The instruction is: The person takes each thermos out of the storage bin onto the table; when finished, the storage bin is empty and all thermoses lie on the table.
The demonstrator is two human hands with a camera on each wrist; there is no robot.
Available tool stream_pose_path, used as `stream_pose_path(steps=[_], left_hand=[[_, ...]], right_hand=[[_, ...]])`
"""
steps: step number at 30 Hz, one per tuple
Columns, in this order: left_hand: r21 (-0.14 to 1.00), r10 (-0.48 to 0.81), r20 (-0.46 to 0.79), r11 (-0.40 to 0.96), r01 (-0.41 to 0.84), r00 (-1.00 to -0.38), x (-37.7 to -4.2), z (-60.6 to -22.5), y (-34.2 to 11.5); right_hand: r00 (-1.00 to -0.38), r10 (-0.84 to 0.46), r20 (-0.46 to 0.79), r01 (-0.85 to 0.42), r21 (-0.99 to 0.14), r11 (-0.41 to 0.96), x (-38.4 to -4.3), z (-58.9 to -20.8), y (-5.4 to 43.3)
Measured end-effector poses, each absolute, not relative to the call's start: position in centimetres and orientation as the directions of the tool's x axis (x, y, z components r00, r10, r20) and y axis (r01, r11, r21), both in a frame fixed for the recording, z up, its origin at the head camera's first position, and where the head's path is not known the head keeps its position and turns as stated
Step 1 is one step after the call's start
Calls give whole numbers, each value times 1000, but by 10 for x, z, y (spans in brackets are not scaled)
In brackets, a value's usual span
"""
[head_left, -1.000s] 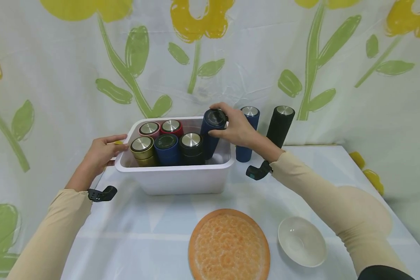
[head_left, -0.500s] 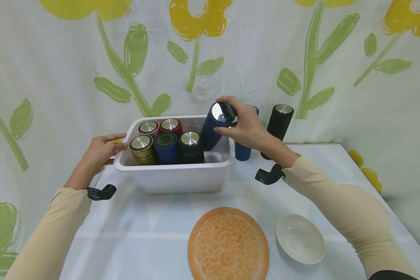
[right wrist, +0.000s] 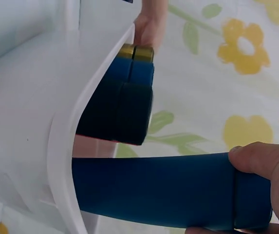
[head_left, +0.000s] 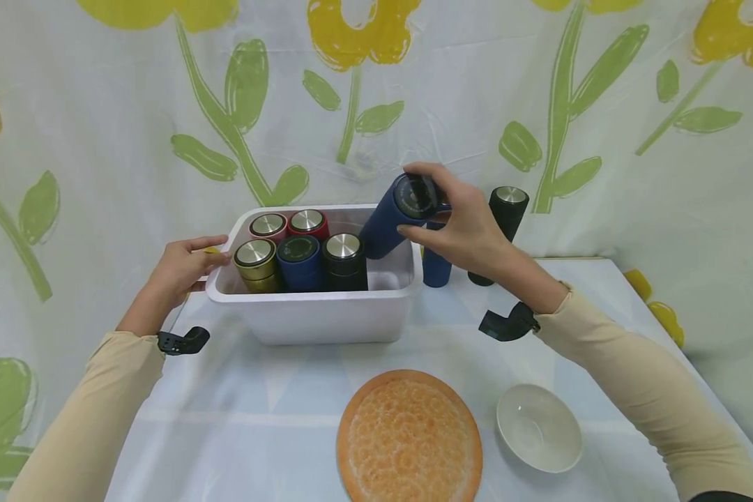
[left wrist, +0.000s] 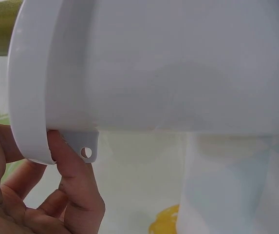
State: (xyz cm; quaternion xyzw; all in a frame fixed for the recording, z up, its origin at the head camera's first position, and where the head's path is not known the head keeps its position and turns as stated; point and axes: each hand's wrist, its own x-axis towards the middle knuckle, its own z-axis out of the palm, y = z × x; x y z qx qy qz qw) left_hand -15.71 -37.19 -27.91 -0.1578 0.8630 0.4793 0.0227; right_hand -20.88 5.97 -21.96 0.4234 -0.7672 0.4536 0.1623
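Observation:
My right hand (head_left: 464, 216) grips a dark blue thermos bottle (head_left: 383, 226) round its lid end. The bottle leans, lid up and to the right, its lower end still inside the white plastic bin (head_left: 326, 317). In the right wrist view the blue thermos bottle (right wrist: 154, 190) crosses the bin's rim, thumb on one side of it. My left hand (head_left: 178, 272) pinches the bin's left rim; the left wrist view has fingers (left wrist: 78, 183) under the lip. Upright in the bin stand a gold bottle (head_left: 257, 265), a blue one (head_left: 299, 265), a black one (head_left: 345, 265), a pink one and a red one.
Behind my right hand stand another blue bottle (head_left: 436, 268) and a black bottle (head_left: 510, 209). Nearer on the table lie a round, bread-patterned mat (head_left: 409, 439) and a white bowl (head_left: 539, 429). A flowered curtain (head_left: 445, 90) hangs behind the table.
My right hand has raised the blue thermos bottle and drawn it to the right, tilting it further. My left hand stays on the bin's rim.

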Motion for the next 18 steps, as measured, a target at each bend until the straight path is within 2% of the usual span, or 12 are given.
stream_pose_path(steps=[9, 18], left_hand=[[821, -250, -196, 487, -299, -948, -158, -280, -371], [820, -253, -195, 489, -299, -948, -159, -278, -371]], right_hand=[[-520, -475, 710, -850, -484, 206, -195, -211, 72], [-485, -439, 756, -874, -442, 204, -177, -200, 86]])
